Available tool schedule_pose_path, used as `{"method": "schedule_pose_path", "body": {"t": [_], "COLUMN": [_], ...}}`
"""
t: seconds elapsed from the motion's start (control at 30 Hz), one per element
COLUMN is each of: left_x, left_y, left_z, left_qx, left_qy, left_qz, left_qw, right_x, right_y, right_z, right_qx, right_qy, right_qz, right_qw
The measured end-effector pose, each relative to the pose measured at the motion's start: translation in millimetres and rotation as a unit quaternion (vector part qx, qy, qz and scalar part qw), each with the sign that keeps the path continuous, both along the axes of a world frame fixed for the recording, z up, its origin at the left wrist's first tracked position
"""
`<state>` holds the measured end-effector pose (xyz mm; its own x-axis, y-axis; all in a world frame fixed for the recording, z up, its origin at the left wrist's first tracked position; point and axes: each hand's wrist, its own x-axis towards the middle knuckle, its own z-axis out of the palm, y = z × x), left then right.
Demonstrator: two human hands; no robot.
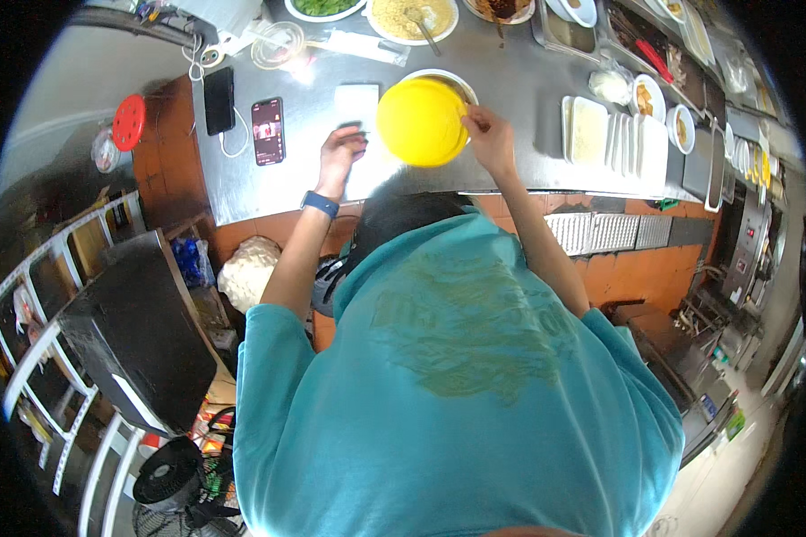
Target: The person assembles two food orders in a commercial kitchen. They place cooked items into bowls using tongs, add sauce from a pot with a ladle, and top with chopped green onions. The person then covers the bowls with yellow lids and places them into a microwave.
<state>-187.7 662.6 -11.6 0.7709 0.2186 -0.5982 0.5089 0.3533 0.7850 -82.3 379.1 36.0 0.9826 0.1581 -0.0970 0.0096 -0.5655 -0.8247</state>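
Note:
My right hand (490, 139) grips the right rim of a round yellow bowl (418, 125), thumb and fingers pinched on its edge. The yellow bowl is tilted over a pale round bowl (452, 79), which shows only as a rim behind it. Left of the bowl, my left hand (338, 157) is raised over the steel table with its fingers curled. Something small and dark shows at its fingertips; what it is I cannot make out. Beside that hand lies a flat white sheet or board (358, 100), partly lost in glare.
On the steel table (519, 89) are two phones (267, 132) at the left. Along the back stand bowls of chopped greens (322, 7) and a yellowish food with a spoon (412, 20). White trays (591, 130) stand in a row at the right, near small dishes (647, 97).

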Motion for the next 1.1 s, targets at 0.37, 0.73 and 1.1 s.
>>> {"method": "schedule_pose_path", "body": {"t": [0.37, 0.73, 1.1], "left_x": [60.9, 54.1, 88.0], "left_y": [-54.6, -67.0, -81.6], "left_z": [-18.8, 4.2, -9.4], "left_qx": [0.207, 0.338, 0.003], "left_qy": [-0.057, -0.044, 0.029], "left_qz": [-0.055, -0.077, 0.036], "left_qw": [0.975, 0.937, 0.999], "right_x": [37.8, 45.1, 70.2], "right_y": [-20.2, -35.0, -24.3], "right_z": [-32.3, -68.2, -42.1], "right_qx": [-0.088, 0.040, 0.148], "right_qy": [0.025, 0.157, 0.268], "right_qz": [-0.070, -0.024, -0.072], "right_qw": [0.993, 0.986, 0.949]}}
